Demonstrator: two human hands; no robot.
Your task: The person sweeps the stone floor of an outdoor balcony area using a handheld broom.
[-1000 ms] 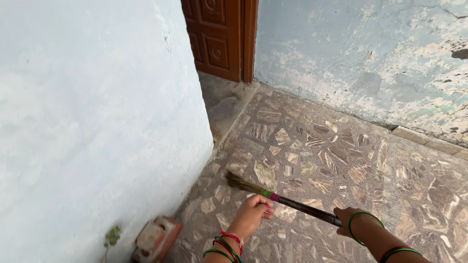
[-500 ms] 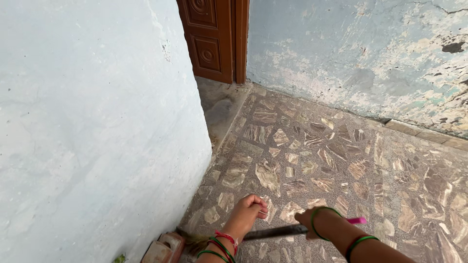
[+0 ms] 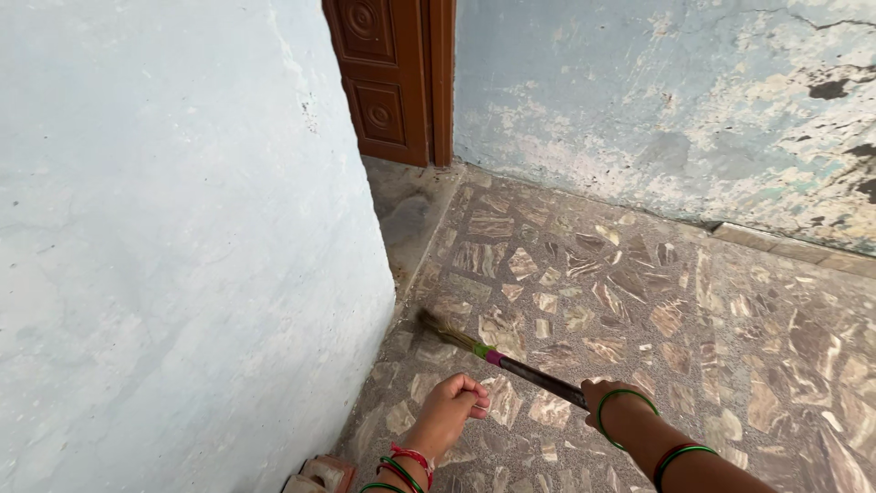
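My right hand [image 3: 610, 407] grips the dark handle of a short grass broom [image 3: 506, 360]. The broom points up and to the left, and its bristle tip lies on the stone-chip floor [image 3: 639, 301] close to the foot of the pale blue wall [image 3: 182, 228]. Green and pink bands wrap the broom where bristles meet handle. My left hand [image 3: 452, 406] hovers just below the broom with its fingers curled in and nothing in it. Green and red bangles circle both wrists.
A carved brown wooden door [image 3: 383, 78] stands at the far end behind a grey step [image 3: 406, 205]. A peeling blue-grey wall [image 3: 675, 110] runs along the right. A reddish brick [image 3: 319, 477] lies at the bottom edge by the left wall.
The broom swept back toward the brick, then swung forward again; its tip now lies further up the floor near the wall. The view has shifted slightly forward.
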